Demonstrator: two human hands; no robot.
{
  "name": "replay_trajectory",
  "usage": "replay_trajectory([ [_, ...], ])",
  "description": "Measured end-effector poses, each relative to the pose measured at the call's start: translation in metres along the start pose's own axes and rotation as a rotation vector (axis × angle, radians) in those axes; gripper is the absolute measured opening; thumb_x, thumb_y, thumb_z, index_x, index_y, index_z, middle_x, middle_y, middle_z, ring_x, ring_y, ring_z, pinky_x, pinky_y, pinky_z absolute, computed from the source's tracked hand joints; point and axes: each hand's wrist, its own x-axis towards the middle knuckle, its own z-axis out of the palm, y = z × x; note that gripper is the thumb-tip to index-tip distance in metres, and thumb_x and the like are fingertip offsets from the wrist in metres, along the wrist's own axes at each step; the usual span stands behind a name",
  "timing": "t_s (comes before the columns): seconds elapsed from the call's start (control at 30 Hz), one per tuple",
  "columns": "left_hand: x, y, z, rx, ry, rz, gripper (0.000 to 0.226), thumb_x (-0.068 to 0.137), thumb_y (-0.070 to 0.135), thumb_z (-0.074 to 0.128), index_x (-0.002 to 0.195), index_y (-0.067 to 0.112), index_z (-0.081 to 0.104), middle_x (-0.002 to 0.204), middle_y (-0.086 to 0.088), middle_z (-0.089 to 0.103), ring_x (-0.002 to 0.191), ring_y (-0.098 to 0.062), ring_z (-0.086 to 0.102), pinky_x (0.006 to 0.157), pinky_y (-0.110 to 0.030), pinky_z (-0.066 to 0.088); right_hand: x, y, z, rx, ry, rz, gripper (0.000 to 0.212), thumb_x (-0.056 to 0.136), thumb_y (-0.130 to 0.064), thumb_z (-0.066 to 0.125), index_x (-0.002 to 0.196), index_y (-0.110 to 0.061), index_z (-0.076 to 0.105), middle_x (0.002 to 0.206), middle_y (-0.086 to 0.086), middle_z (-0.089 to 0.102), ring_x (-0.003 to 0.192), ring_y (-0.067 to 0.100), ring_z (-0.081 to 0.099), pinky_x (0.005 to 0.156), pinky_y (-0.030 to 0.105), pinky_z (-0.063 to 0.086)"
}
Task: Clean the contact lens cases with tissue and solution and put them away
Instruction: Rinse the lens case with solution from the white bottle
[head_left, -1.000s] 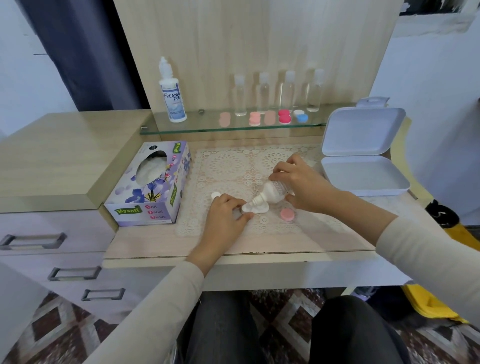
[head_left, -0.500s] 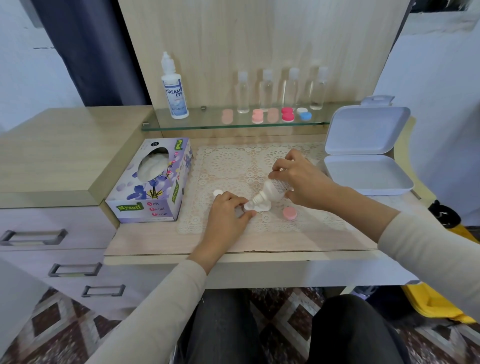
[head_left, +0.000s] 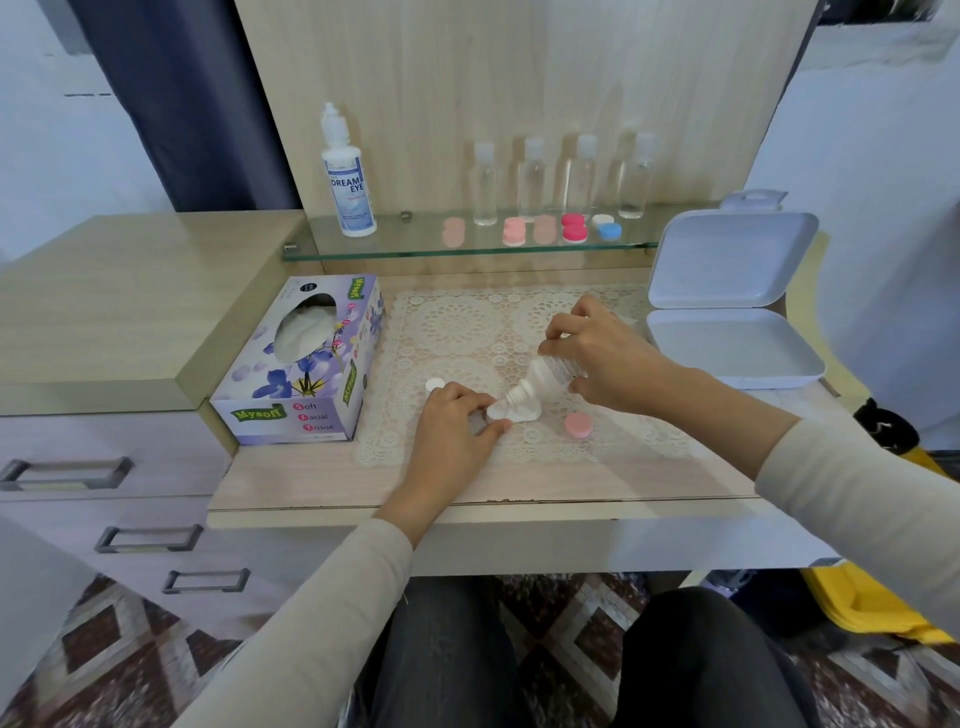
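Note:
My right hand (head_left: 605, 358) grips a small white solution bottle (head_left: 540, 382), tipped nozzle-down toward the left. Its nozzle points into a white contact lens case (head_left: 519, 413) lying on the lace mat (head_left: 467, 332). My left hand (head_left: 452, 426) pinches the left end of that case against the mat. A pink cap (head_left: 578, 425) lies just right of the case and a white cap (head_left: 434, 385) sits behind my left hand. More lens cases, pink (head_left: 513, 231), red (head_left: 573, 227) and blue-white (head_left: 608, 226), rest on the glass shelf (head_left: 415, 247).
A tissue box (head_left: 306, 364) stands left of the mat. An open white storage box (head_left: 727, 332) sits at the right. A large solution bottle (head_left: 349, 176) and several clear bottles (head_left: 558, 179) stand on the shelf. Drawers are at the lower left.
Both hands keep the same hold on bottle and case. Only the head view has shifted slightly.

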Motion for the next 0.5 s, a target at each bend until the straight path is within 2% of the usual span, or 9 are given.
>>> replay_trajectory([
  [0.5,0.0001,-0.0010,0.0004,-0.004,-0.002,0.002,0.027,0.076,0.020,0.073,0.100,0.007,0.070,0.097,-0.009,0.061,0.097,-0.020,0.053,0.079,-0.012,0.028,-0.0009,-0.0004,-0.0080,-0.011,0.005,0.021,0.051,0.082,-0.010,0.063,0.130,-0.017,0.051,0.124,-0.004,0.049,0.109,0.020,0.032,0.088,0.032,0.039],
])
